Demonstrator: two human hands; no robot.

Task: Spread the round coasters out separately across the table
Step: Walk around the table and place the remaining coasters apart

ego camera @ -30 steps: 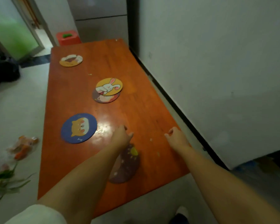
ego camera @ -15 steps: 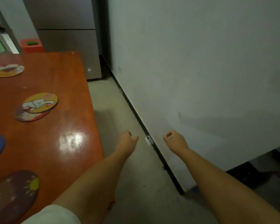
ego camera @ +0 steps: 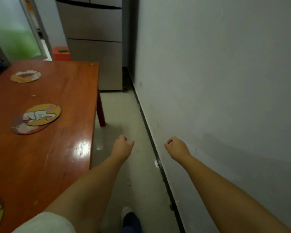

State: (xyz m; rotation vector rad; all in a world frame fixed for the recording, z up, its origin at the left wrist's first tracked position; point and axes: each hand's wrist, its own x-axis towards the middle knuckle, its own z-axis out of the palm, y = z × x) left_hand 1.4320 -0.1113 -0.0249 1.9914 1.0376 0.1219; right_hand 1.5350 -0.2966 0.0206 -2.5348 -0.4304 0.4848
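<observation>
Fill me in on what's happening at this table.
A person is partway through spreading round coasters over the wooden table. Right now both hands are off it: the left hand and right hand hang loosely curled over the floor beside the table, each grip empty. The yellow rabbit coaster overlaps a darker coaster beneath it, so that pair is not yet separated. Another coaster lies alone at the far end.

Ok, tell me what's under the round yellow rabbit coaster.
The round yellow rabbit coaster lies partly on a darker brownish round coaster, on the orange wooden table. Only its lower-left edge shows; its picture is mostly covered.
</observation>
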